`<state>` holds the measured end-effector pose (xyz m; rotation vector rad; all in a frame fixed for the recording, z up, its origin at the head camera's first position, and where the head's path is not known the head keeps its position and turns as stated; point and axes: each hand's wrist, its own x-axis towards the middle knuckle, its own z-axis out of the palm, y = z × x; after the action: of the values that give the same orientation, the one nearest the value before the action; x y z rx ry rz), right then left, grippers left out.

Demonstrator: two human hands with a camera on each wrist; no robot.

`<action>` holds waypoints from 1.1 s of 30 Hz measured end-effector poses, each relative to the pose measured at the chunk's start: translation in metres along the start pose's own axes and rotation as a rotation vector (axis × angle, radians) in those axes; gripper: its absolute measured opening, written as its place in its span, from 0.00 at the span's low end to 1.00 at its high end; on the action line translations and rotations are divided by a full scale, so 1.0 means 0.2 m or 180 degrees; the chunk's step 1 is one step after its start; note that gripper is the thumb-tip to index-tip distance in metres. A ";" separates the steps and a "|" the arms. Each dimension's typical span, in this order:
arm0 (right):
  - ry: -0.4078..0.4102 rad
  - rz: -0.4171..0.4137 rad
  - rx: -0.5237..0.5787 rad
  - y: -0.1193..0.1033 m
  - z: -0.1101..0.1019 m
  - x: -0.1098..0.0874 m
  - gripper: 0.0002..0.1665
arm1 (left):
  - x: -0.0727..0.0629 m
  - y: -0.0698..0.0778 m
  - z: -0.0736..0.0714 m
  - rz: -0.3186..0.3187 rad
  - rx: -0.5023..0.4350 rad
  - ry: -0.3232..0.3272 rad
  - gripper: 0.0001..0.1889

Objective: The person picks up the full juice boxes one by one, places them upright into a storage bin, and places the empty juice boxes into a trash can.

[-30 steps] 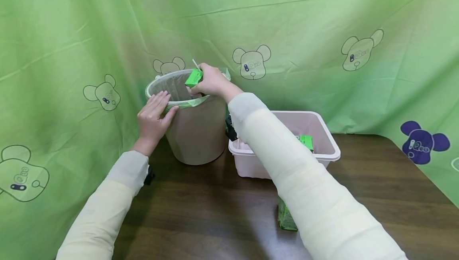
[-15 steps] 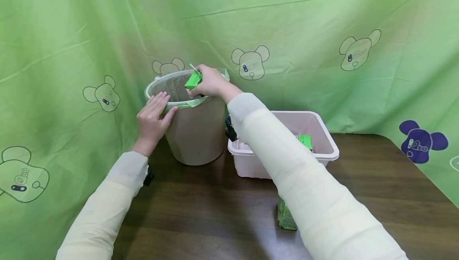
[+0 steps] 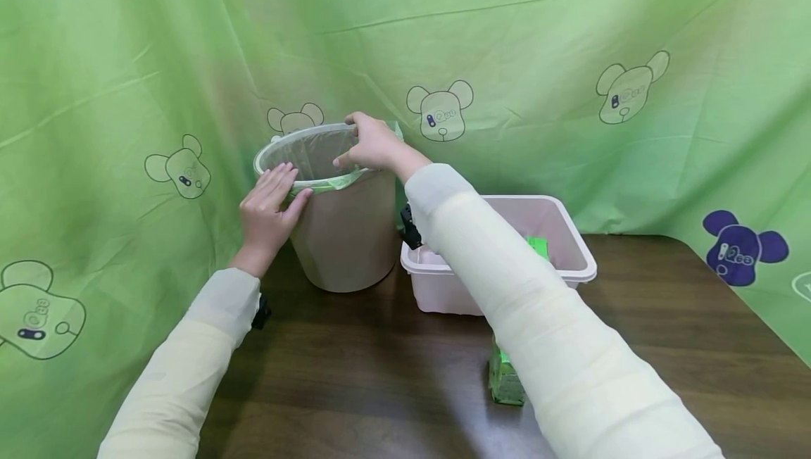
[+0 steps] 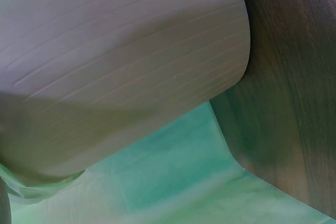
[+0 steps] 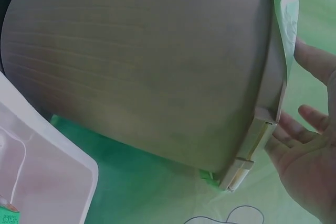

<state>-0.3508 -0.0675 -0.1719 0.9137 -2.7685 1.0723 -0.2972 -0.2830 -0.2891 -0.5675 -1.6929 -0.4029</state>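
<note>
My left hand (image 3: pixel 269 209) rests on the near left rim of a grey-beige trash bin (image 3: pixel 345 234), its fingers straight across the edge and thumb on the near side. A thin bag (image 3: pixel 329 183) lines the bin and folds over its rim. Above the bin's right side is my right hand (image 3: pixel 374 146), thumb and fingers spread with nothing between them. The right wrist view shows the same hand (image 5: pixel 310 156) beside the rim, fingers apart. The bin's bottom is hidden. In the left wrist view the bin wall (image 4: pixel 131 66) fills most of the picture.
Right of the bin stands a pale pink tub (image 3: pixel 443 293) with a green carton (image 3: pixel 538 246) inside. Another green carton (image 3: pixel 505 380) stands on the dark wooden table (image 3: pixel 342 374), partly behind the right sleeve. A green curtain (image 3: pixel 519 29) hangs behind.
The green drink carton with a white straw, held by my right hand over the bin earlier, is out of sight; those fingers have spread. My left hand stays on the rim.
</note>
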 end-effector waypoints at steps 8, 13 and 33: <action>-0.0007 -0.0112 0.0015 0.00 -0.01 -0.02 0.49 | 0.00 0.00 -0.01 -0.0013 0.0024 0.0004 0.25; 0.0059 -0.0265 0.0011 0.03 -0.05 -0.05 0.47 | 0.00 0.00 -0.02 0.0000 0.0029 0.0030 0.26; 0.0100 -0.0487 0.0182 0.16 -0.25 -0.31 0.46 | 0.00 0.00 0.00 0.0013 0.0000 0.0002 0.26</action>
<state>-0.3250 0.0147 -0.1682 1.0853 -2.6060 1.1351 -0.2961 -0.2827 -0.2880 -0.5705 -1.6910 -0.4001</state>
